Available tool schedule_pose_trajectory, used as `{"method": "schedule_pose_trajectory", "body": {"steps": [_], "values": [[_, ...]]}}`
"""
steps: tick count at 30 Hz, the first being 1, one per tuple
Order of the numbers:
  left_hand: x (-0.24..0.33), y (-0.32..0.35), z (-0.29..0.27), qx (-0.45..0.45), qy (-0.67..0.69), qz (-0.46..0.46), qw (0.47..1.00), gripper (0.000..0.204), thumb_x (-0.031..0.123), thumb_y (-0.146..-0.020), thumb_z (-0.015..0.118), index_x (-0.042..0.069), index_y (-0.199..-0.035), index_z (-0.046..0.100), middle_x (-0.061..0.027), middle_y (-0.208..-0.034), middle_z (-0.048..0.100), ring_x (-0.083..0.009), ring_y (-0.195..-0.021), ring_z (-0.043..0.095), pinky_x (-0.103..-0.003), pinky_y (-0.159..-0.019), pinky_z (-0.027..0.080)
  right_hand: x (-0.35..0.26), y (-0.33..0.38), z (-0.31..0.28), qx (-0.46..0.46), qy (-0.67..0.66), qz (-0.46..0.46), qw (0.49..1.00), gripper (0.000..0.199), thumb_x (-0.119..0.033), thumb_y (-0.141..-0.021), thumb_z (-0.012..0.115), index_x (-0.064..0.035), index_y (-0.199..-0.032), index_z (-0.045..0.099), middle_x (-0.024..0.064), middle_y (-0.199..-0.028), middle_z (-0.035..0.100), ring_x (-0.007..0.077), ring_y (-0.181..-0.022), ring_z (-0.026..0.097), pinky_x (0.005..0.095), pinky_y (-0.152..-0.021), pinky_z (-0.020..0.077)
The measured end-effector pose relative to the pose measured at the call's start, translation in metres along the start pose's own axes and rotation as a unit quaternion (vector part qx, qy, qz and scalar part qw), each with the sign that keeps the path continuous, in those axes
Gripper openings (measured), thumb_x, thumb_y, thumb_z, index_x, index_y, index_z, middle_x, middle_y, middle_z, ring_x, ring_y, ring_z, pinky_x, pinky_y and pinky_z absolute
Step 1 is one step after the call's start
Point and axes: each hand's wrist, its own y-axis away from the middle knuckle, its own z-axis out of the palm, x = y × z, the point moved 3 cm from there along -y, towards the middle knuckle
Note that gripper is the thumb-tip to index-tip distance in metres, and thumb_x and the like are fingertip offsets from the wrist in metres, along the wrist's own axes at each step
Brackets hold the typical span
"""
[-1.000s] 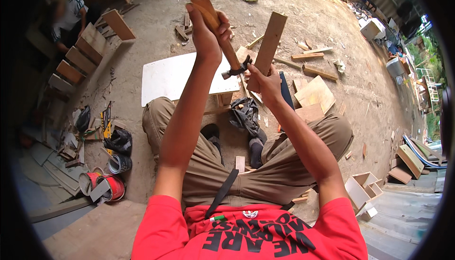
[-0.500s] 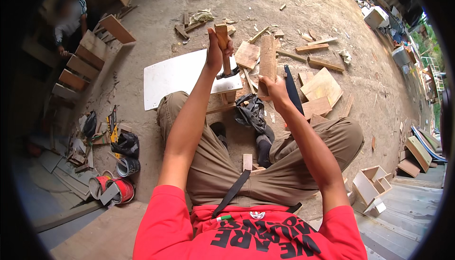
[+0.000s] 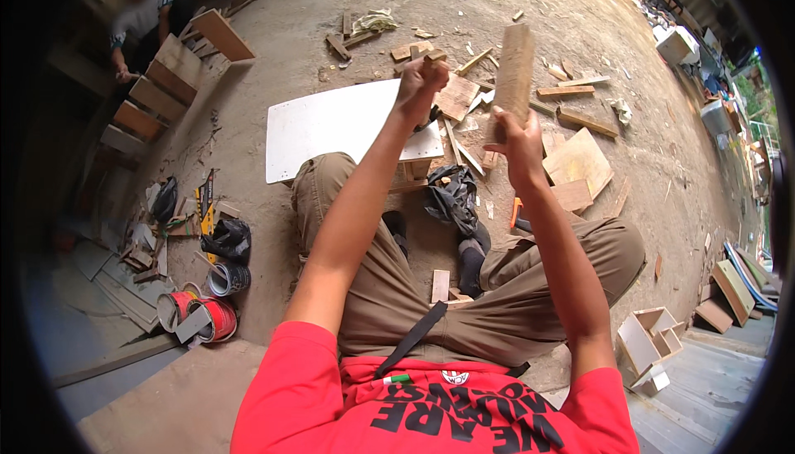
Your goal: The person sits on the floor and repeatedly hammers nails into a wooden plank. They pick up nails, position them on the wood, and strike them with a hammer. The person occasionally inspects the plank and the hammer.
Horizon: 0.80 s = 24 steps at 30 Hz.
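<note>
My left hand (image 3: 421, 88) is closed around the wooden handle of a hammer (image 3: 435, 55). The dark hammer head hangs below the fist, by the right end of a white board (image 3: 335, 127). Whether it touches the board I cannot tell. In my right hand (image 3: 520, 143) is a brown wooden plank (image 3: 515, 65), gripped at its near end and pointing away from me. The white board lies across a wooden piece (image 3: 414, 170) just beyond my left knee. Under my right forearm shows the orange and black handle of a saw (image 3: 518, 215); its blade is hidden.
Plywood offcuts (image 3: 578, 164) and wood strips are scattered beyond my right hand. A black plastic bag (image 3: 451, 193) lies by my feet. Red paint cans (image 3: 217, 320) stand at left, and a small wooden box (image 3: 648, 338) at right. Another person (image 3: 141, 23) works beside a wooden shelf frame (image 3: 166, 81).
My right hand has lifted the plank and shifted it right, away from the white board. My left hand has tilted the hammer and moved slightly right. The whole view has shifted a little.
</note>
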Motion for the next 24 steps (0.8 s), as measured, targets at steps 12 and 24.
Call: {"method": "schedule_pose_trajectory", "body": {"steps": [12, 24], "values": [[-0.040, 0.012, 0.004, 0.029, -0.182, -0.112, 0.977, 0.043, 0.019, -0.084, 0.080, 0.006, -0.057, 0.049, 0.0079, -0.058, 0.046, -0.0028, -0.057, 0.041, -0.026, -0.051, 0.035, -0.096, 0.055, 0.003, -0.138, 0.155, -0.248, 0.946, 0.060, -0.013, -0.083, 0.065, 0.0061, -0.129, 0.032, 0.0196, -0.091, 0.067, 0.0265, -0.077, 0.070, 0.0362, -0.067, 0.0538], [-0.043, 0.009, 0.009, 0.018, -0.159, -0.111, 0.981, 0.044, 0.012, -0.083, 0.078, 0.009, -0.054, 0.046, 0.0088, -0.056, 0.045, -0.0022, -0.052, 0.037, -0.026, -0.047, 0.029, -0.117, 0.036, -0.012, -0.197, 0.385, -0.150, 0.889, 0.049, -0.030, -0.082, 0.063, 0.0054, -0.114, 0.051, 0.0131, -0.076, 0.063, 0.0187, -0.066, 0.063, 0.0332, -0.059, 0.0506]]}}
